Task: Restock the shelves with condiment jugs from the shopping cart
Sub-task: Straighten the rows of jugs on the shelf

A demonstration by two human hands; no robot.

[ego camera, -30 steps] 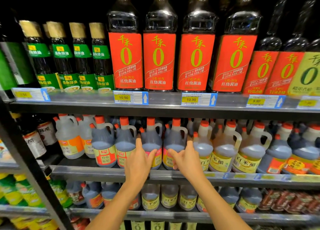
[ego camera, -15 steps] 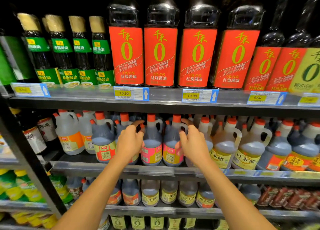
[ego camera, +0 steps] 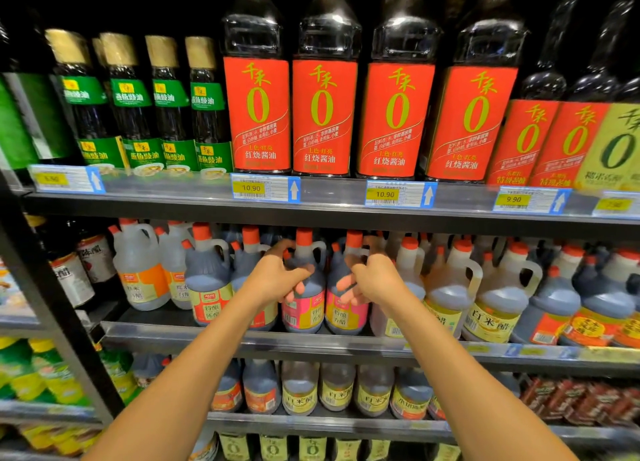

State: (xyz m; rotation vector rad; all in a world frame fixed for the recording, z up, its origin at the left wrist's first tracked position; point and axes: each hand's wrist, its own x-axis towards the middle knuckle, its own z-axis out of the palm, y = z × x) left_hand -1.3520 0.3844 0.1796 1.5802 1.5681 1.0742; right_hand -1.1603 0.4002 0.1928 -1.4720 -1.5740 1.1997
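Two dark vinegar jugs with red caps and pink labels stand side by side at the front of the middle shelf [ego camera: 214, 337]: the left jug [ego camera: 306, 310] and the right jug [ego camera: 346, 315]. My left hand [ego camera: 272, 280] hovers at the left jug's shoulder, thumb raised, fingers loosely curled in front of its body. Mirroring it, my right hand [ego camera: 375, 280] is at the right jug's shoulder with fingers loosely curled towards the middle. Neither hand wraps a jug. The thumbs are blurred. No cart is visible.
Similar jugs fill the row: clear ones [ego camera: 138, 280] to the left, yellow-labelled ones [ego camera: 491, 318] to the right. Tall red-labelled soy sauce bottles [ego camera: 323, 114] line the shelf above, its edge [ego camera: 329, 214] close over the jug caps. More jugs [ego camera: 337, 388] stand below.
My hands reached in and clasped the sides of the two pink-labelled jugs. Their fingers have now come off the sides and curled loosely in front. The view has moved closer.
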